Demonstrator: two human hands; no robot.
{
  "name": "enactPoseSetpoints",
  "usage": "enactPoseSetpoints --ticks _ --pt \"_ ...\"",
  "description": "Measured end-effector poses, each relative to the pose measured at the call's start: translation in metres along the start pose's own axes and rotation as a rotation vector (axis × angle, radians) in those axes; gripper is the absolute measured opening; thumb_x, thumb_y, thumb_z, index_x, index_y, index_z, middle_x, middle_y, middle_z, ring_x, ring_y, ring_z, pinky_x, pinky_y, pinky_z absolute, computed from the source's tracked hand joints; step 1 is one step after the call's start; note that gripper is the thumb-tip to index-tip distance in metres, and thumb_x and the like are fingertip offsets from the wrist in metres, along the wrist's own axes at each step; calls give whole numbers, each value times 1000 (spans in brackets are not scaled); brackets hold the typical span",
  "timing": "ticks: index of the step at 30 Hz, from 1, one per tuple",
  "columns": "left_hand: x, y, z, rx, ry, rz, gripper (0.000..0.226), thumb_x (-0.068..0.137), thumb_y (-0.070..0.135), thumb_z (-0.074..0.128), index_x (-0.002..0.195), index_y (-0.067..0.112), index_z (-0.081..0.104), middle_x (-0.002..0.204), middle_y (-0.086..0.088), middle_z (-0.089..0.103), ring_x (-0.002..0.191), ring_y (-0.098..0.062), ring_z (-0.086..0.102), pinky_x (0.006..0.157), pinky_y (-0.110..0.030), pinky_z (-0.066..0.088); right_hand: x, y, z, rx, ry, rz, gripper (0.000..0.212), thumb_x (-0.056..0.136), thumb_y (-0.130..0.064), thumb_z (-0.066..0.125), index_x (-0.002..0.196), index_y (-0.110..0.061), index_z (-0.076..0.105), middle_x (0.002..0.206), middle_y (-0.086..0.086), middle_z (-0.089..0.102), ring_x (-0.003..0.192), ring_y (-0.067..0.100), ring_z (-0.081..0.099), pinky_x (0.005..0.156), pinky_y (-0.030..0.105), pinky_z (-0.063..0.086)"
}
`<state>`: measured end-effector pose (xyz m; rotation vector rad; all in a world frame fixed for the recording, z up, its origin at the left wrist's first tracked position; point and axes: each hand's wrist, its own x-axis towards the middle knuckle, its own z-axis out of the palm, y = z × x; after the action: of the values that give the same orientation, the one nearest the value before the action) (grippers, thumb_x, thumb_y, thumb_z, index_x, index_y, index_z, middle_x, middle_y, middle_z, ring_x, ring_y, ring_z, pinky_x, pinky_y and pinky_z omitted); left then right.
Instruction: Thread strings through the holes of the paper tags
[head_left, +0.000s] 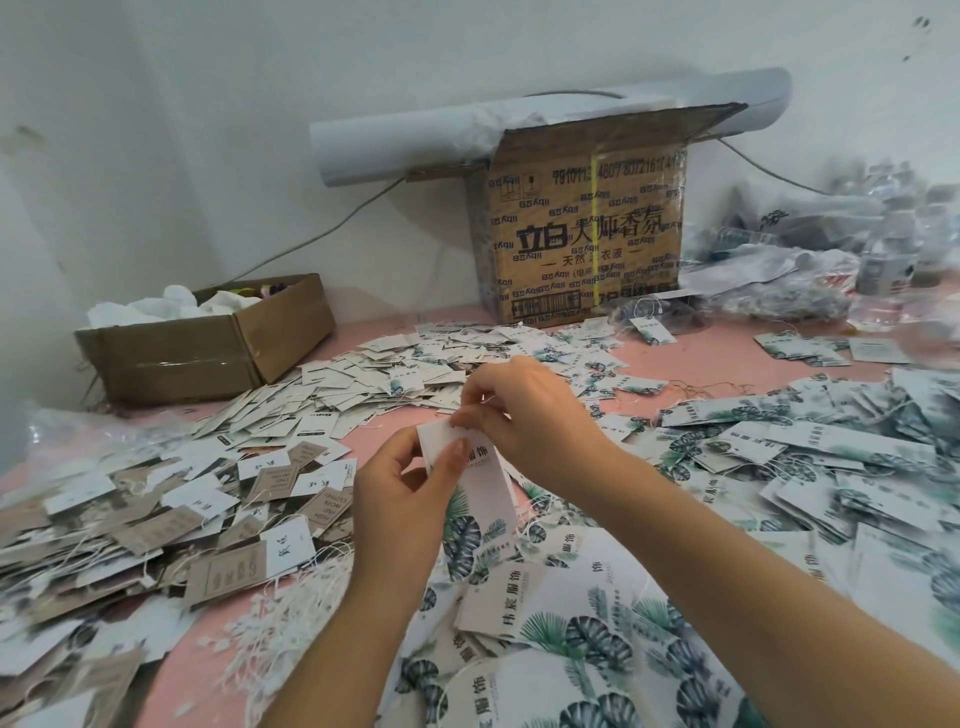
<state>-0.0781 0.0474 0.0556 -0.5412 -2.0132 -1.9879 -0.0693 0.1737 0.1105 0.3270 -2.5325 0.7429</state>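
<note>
the left hand (400, 488) held a long white paper tag (480, 491) above the pink worktop (691, 364), its fingers (451, 460) clamped on the tag's upper part — thumb on the printed face, the others behind. the tag stood roughly upright, tilted a little, with dark characters near the thumb and green leaf print on the lower end hanging below the fingers. the right hand (524, 410) sat just above and beside the left, its fingers (470, 415) pinched together at the tag's top edge. a thin white string (485, 400) showed faintly by those fingertips; whether it had passed through the hole could not be told, for the hole was hidden.

below the fingers and toward the person lay a spread of larger leaf-printed tags (571, 623), overlapping each other. left of the left hand a heap of small white and brown tags (171, 519) covered the worktop, with a tangle of loose white strings (291, 613) near the left forearm. beyond the fingers, farther up the worktop, more small white tags (415, 358) were scattered, and right of the right hand another pile of leaf-printed tags (810, 452) — some already with strings.

far beyond the hands a tall printed cardboard box (587, 223) stood against the wall with a white paper roll (395, 140) behind it. a low open cardboard box (208, 343) sat well off to the left of the fingers, and crumpled clear plastic bags (831, 249) lay far to the right.
</note>
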Motion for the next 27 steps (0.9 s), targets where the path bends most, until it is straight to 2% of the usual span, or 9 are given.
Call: enactPoseSetpoints --ticks 3,7,9,11,13,16,18,22,27 --pt "0 2 1 13 3 -2 29 84 22 66 76 51 68 75 11 72 65 -7 68 67 -44 57 -1 -1 2 -37 -11 -8 14 90 -30 57 91 -16 61 80 -3 49 85 13 40 69 27 30" --pt "-2 3 1 32 -21 -15 26 84 22 66 79 48 68 74 6 72 64 -12 65 70 -51 54 -1 -1 3 -69 -6 -29 17 90 -31 57 93 -15 62 72 -9 44 84 11 37 68 29 32" --pt "-3 3 2 29 -34 -5 18 83 28 66 81 46 68 74 -1 71 65 -17 61 66 -49 52 -2 -1 5 -82 6 -49 18 90 -32 57 93 -15 63 67 -14 38 83 11 36 68 29 33" --pt "-3 2 1 16 -46 7 7 77 42 63 82 44 68 70 -7 67 63 -19 54 62 -40 46 -2 -1 5 -91 14 -60 19 90 -33 57 91 -14 63 67 -13 39 82 11 36 67 28 31" --pt "-2 0 0 23 -67 10 13 79 47 56 81 42 67 69 -7 61 59 -17 50 56 -34 40 -2 1 4 -89 32 -55 20 90 -34 57 91 -14 63 71 -10 43 81 11 37 67 28 30" --pt "-1 -2 2 -30 -108 -6 39 99 24 40 78 43 67 68 6 65 60 -9 61 50 -22 49 0 3 2 -66 78 -27 21 89 -33 58 90 -13 65 74 -8 47 81 12 39 66 26 31" --pt "-3 -1 3 -67 -123 -17 51 101 13 34 79 44 69 69 9 67 60 -5 63 48 -19 50 0 5 2 -57 106 -23 19 90 -30 57 89 -13 65 77 -7 51 83 12 37 69 29 34" --pt "-2 -1 4 -70 -70 -1 34 100 12 37 92 32 64 70 7 67 56 -9 64 49 -23 52 0 7 10 -140 126 -85 19 95 -24 48 98 -11 62 96 1 60 86 10 29 77 28 35" --pt "1 -1 2 -92 -4 4 20 95 11 46 91 22 63 73 3 67 55 -16 66 48 -26 53 -2 6 17 -175 125 -114 21 94 -29 50 98 -12 62 96 2 60 84 7 24 77 32 37"
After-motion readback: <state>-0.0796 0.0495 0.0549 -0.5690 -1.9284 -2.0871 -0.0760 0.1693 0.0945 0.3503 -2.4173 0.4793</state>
